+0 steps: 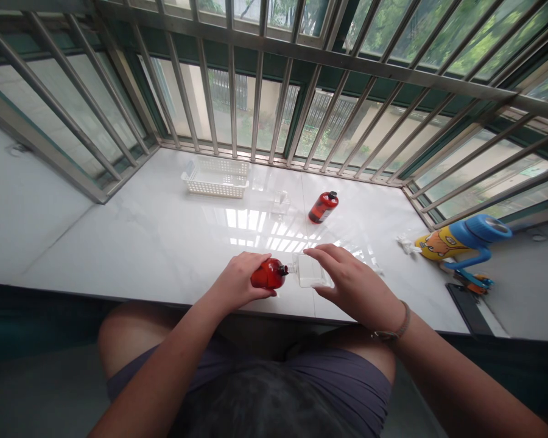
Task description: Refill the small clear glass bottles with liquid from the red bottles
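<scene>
My left hand is wrapped round a small red bottle lying tipped on its side, its black neck pointing right. The neck meets the mouth of a small clear container. My right hand grips that clear container from above and the right, fingers curled over it. Both rest near the front edge of the white marble sill. A second red bottle with a black cap lies tilted further back, apart from both hands.
A white plastic basket stands at the back left near the metal window bars. A clear small item sits mid-sill. At right lie a yellow and blue bottle, a dark phone and white scraps.
</scene>
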A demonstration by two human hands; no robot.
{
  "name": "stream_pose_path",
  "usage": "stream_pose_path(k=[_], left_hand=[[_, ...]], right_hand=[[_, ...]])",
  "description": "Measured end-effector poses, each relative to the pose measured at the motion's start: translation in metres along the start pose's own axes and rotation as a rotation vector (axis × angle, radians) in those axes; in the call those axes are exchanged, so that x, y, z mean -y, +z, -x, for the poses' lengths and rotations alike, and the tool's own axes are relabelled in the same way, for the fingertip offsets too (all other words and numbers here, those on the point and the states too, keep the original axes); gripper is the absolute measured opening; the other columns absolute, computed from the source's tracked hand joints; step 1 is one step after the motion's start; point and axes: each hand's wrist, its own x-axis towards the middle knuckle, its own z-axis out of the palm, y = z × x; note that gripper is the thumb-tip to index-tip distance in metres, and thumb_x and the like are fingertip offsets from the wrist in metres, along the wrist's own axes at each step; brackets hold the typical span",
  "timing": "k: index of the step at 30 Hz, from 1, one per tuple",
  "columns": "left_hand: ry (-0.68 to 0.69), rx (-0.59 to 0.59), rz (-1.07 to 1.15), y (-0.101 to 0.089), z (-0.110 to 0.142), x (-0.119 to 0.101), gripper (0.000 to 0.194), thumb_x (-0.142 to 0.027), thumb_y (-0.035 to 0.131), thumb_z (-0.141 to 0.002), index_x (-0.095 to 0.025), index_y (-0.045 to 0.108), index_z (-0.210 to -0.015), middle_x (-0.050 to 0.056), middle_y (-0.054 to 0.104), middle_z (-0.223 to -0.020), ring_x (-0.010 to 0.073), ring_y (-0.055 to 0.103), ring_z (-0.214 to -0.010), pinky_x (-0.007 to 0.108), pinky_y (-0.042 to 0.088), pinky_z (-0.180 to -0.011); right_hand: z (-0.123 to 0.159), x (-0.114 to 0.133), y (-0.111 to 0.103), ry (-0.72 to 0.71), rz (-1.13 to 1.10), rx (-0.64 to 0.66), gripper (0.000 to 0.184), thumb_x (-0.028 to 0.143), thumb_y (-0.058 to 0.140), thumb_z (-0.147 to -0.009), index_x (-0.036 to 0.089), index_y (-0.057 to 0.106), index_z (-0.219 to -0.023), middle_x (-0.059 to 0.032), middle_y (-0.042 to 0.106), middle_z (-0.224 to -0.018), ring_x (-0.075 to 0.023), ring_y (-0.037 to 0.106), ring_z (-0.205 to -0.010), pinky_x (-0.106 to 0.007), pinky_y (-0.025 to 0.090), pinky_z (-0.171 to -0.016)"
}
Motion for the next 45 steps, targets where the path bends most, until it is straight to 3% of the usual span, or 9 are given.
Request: stream_pose_path(k=[19, 45], left_hand=[[0.003, 0.001, -0.007, 0.0028, 0.0012, 0.0023, 0.086, -0.046, 0.099, -0.067, -0.028, 0.062, -0.142, 0.010, 0.071, -0.137, 0.0362, 0.065, -0.125, 0.053, 0.050, -0.110], [-0.014, 0.006, -0.005, 0.0043, 0.0013, 0.0004, 0.086, -0.047, 0.098, -0.067, -0.028, 0.062, -0.143, 0.010, 0.071, -0.136, 0.0354, 0.065, -0.123, 0.053, 0.051, -0.108]], right_hand=[[-0.0018, 0.0010, -0.0001, -0.017, 0.065, 0.024, 0.071, 0.009, 0.073, -0.085, 0.025, 0.048, -0.149, -0.0126, 0.061, -0.142, -0.0331, 0.061, -0.128, -0.050, 0.058, -0.107], [-0.0024, 0.0016, -0.0017, -0.021, 0.077, 0.030, 0.071, 0.007, 0.071, -0.085, 0.026, 0.048, -0.149, -0.0123, 0.061, -0.141, -0.0338, 0.060, -0.126, -0.052, 0.059, -0.104]])
